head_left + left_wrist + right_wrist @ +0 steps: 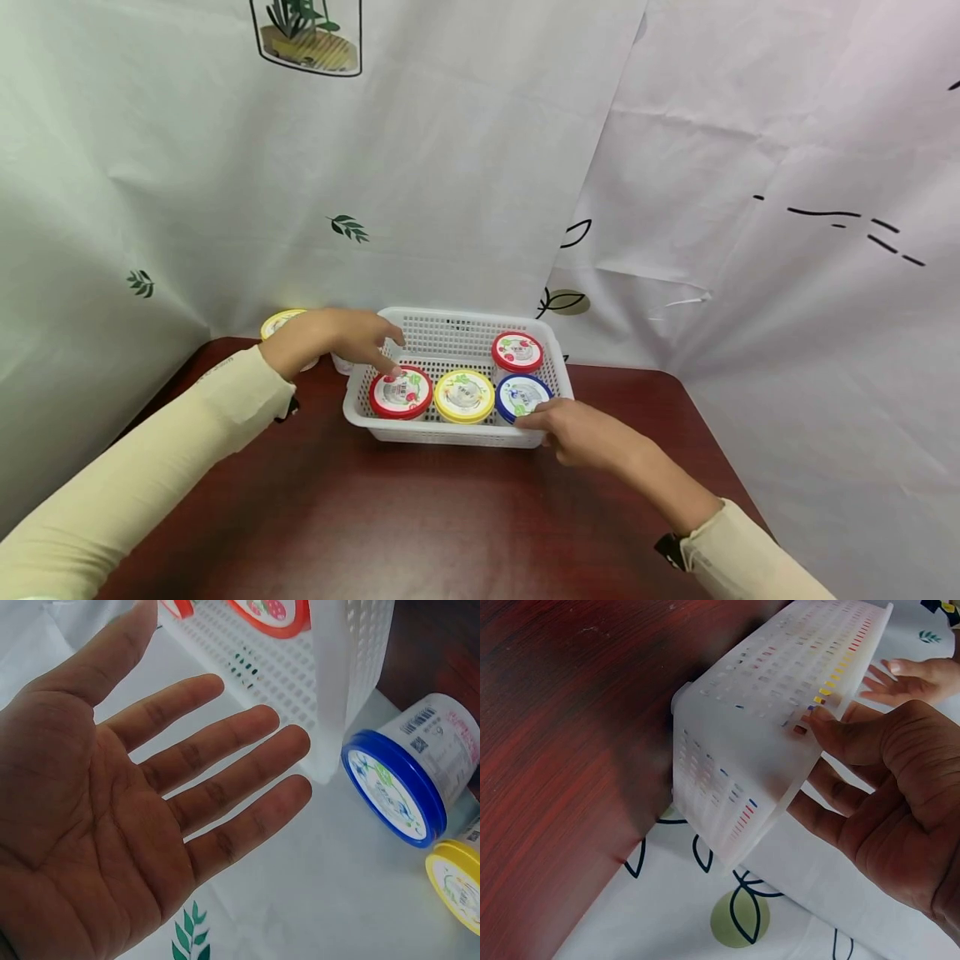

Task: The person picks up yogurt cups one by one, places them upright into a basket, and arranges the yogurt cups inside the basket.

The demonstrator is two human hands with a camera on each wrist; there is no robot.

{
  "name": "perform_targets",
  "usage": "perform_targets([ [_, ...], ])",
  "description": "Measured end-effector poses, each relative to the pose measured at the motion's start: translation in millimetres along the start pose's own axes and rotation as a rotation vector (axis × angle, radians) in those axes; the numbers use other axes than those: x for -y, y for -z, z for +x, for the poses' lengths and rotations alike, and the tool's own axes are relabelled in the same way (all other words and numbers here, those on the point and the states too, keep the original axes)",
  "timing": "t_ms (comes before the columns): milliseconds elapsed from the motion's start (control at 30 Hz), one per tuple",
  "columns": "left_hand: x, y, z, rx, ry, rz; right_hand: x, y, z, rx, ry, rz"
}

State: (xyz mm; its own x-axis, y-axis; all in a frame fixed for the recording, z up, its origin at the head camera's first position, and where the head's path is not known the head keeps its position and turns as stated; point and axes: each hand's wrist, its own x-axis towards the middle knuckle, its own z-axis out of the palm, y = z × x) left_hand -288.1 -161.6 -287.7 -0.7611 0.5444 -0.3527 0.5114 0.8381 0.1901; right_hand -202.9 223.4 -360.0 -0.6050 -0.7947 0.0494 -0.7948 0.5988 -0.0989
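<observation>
Perforated plastic basket (450,434), smooth plastic tubs (439,746), glossy wood-grained table (420,517), creased matt cloth backdrop (480,167)

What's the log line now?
white plastic basket: holds two red-lidded round tubs, yellow-lidded tub, blue-lidded tub | left hand: empty, by left end | right hand: grips near rim

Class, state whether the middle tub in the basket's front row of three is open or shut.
Shut: in the head view, a yellow lid covers its whole top.

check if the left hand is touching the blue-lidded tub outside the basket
Apart: the left wrist view shows a clear gap, with pale cloth visible between the left hand and the blue-lidded tub.
</observation>
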Motion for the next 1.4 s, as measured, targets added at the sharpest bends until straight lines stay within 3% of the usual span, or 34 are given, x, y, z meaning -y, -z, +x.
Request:
perform_targets([
  [367, 22.4, 3.6, -13.6, -0.051, 0.034, -0.042, -0.9, 0.0, 0.1, 0.004, -0.009, 0.002],
  [733, 45.7, 2.8, -19.8, -0.062, 0.066, -0.026, 0.1, 1.0, -1.2, 0.002, -0.008, -0.004],
  [1133, 61.2, -7.2, -18.0, -0.062, 0.096, -0.017, 0.2, -0.9, -1.4, 0.009, -0.009, -0.003],
  [1400, 67.6, -11.0, -8.9, -0.105, 0.127, -0.025, -0.6, -0.7, -0.4, 0.013, -0.013, -0.006],
])
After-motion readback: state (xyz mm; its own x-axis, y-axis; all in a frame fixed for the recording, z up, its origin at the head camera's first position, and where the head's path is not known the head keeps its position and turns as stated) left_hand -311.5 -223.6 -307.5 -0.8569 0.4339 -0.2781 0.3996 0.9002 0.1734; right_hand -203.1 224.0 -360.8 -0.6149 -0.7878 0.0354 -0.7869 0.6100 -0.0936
